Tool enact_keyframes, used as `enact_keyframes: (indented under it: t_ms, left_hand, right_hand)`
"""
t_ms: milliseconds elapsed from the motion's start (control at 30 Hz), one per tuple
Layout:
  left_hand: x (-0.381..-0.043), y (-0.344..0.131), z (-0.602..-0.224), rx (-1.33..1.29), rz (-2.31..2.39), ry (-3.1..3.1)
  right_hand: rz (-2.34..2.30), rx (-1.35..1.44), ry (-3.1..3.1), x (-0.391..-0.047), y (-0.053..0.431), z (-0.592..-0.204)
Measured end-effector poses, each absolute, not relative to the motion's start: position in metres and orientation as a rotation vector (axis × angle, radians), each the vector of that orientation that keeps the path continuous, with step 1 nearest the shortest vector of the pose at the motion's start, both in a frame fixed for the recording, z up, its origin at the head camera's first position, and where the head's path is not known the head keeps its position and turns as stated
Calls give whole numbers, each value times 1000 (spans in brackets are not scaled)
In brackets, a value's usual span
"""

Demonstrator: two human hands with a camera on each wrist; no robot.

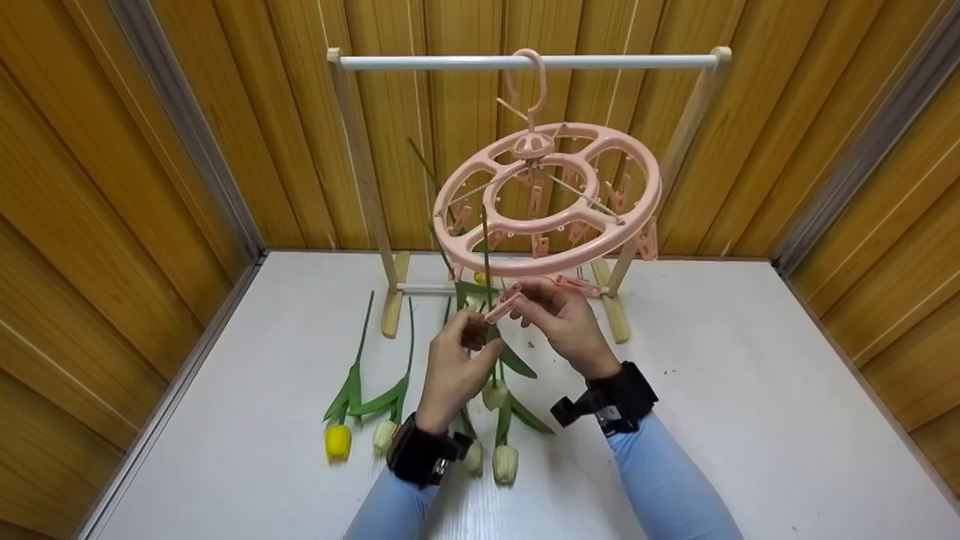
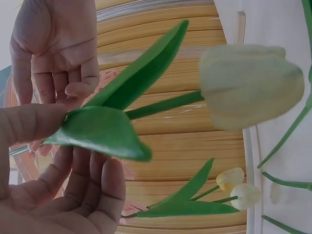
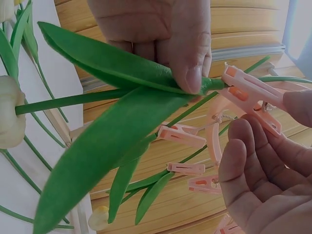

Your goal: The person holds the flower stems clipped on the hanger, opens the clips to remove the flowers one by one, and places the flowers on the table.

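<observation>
My left hand (image 1: 457, 371) pinches an artificial white tulip (image 2: 251, 87) between thumb and fingers, where its green leaves (image 3: 117, 151) meet the stem. The bloom points down toward the table, and the thin stem rises toward the hanger. In my right hand (image 1: 570, 326), thumb and fingers grip a pink clothespin (image 3: 253, 97), its mouth end right at the tulip's stem beside the left thumb. This clothespin hangs from a round pink clip hanger (image 1: 551, 262), just above both hands. Other tulips (image 2: 231, 178) hang upside down from the hanger, with clothespins (image 3: 183, 134) at their stems.
A stand's white rail (image 1: 427, 63) carries the hanger's hook. Its wooden feet (image 1: 391, 319) rest on the white table (image 1: 750, 420). On the left lie a yellow tulip (image 1: 337, 442) and a white tulip (image 1: 385, 435); another white one (image 1: 505, 463) lies near the front, between the forearms.
</observation>
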State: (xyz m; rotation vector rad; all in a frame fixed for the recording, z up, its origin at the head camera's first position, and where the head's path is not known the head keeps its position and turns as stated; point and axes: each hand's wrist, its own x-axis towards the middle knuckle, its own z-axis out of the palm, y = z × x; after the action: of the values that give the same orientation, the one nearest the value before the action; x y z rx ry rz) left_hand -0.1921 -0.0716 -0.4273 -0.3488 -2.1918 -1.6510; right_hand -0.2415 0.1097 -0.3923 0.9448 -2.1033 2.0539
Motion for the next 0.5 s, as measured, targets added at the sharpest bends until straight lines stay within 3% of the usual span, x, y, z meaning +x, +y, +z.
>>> enact_keyframes:
  t_ms: [500]
  left_hand:
    - [-193, -70, -430, -392, -1638, -2153]
  right_hand:
    - [2052, 919, -2153, -242, 112, -388]
